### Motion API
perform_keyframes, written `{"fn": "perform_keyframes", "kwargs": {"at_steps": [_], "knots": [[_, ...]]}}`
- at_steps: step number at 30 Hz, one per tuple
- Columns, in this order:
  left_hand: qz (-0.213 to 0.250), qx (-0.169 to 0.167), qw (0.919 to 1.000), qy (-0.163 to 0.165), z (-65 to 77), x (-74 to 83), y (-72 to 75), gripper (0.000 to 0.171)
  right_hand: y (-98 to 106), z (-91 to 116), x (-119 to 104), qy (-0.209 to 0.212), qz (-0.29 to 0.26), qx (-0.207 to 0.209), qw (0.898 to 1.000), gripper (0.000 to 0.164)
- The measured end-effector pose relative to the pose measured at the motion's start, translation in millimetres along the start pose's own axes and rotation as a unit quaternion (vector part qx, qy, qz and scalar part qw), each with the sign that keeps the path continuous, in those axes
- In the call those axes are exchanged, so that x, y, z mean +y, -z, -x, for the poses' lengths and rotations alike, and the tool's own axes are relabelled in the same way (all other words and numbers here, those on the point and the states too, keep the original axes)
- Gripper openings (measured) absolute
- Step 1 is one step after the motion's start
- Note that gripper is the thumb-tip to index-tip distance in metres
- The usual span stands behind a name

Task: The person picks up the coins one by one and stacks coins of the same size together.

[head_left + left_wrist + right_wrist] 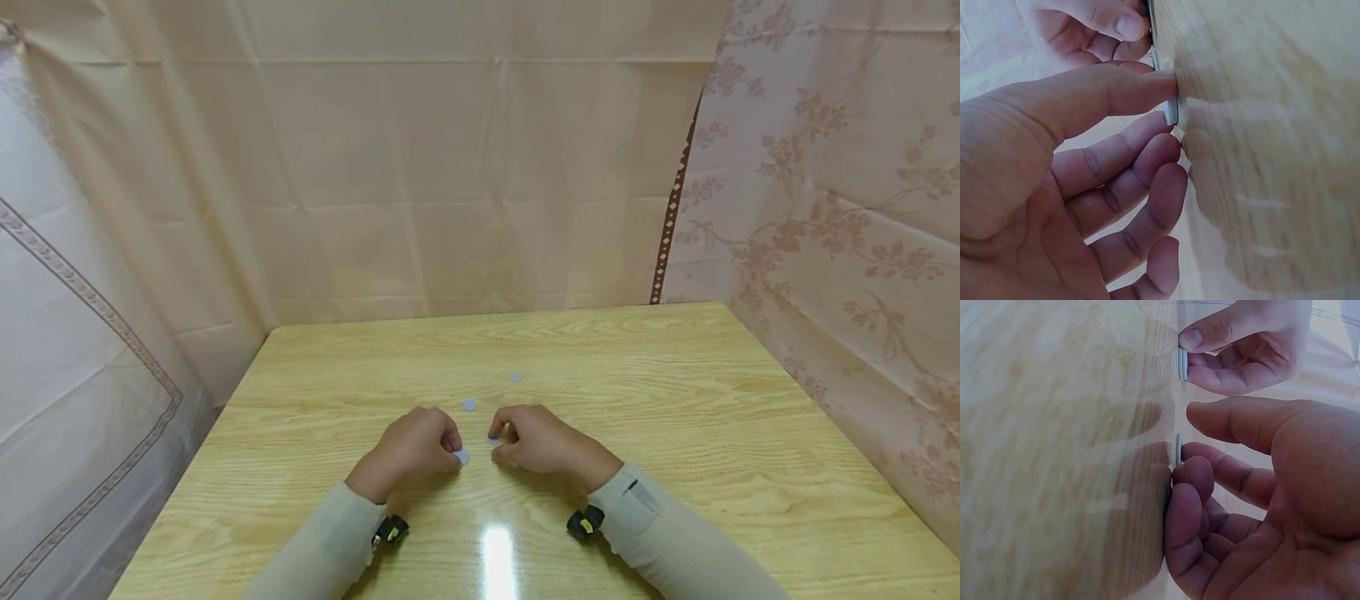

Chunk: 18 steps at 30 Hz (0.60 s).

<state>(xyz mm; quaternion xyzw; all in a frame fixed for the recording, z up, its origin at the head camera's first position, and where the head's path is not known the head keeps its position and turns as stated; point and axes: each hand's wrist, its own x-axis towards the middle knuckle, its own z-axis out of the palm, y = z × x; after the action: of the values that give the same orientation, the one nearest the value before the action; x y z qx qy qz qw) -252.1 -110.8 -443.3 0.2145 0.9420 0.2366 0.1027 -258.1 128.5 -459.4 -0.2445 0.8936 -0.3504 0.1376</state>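
Note:
Pinched by the left hand (414, 446) is a thin whitish disc (462, 457), thumb and index finger at its edges, low against the table. The disc's edge looks layered in the right wrist view; whether it is more than one piece I cannot tell. To the right, the right hand (546, 442) has its index fingertip at another whitish disc (1179, 449), which lies flat on the table. Its thumb is held apart from that disc, and its other fingers are bent near the tabletop. From above, the right fingers cover much of this disc.
Farther from the hands, a third whitish disc (469, 405) and a smaller-looking one (517, 378) lie on the wood-grain table (337, 358). Beige curtain (450, 183) hangs behind the table's far edge, with patterned cloth (847, 217) along the right side.

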Motion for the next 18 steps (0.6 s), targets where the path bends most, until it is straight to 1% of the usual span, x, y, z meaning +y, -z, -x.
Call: {"fn": "perform_keyframes", "kwargs": {"at_steps": [8, 14, 18], "knots": [[0.004, 0.000, 1.0000, 0.002, 0.5, 0.4, 0.3, 0.014, 0.3, 0.5, 1.6, 0.018, 0.009, 0.005, 1.000, 0.016], [0.005, 0.003, 1.0000, -0.001, -0.1, -0.5, -0.6, 0.014, 0.2, 0.3, 2.4, 0.023, 0.014, 0.004, 1.000, 0.007], [0.005, 0.004, 1.0000, -0.001, -0.7, -1.2, -1.4, 0.014, -0.1, 0.0, 2.7, 0.024, 0.019, 0.002, 1.000, 0.010]]}}
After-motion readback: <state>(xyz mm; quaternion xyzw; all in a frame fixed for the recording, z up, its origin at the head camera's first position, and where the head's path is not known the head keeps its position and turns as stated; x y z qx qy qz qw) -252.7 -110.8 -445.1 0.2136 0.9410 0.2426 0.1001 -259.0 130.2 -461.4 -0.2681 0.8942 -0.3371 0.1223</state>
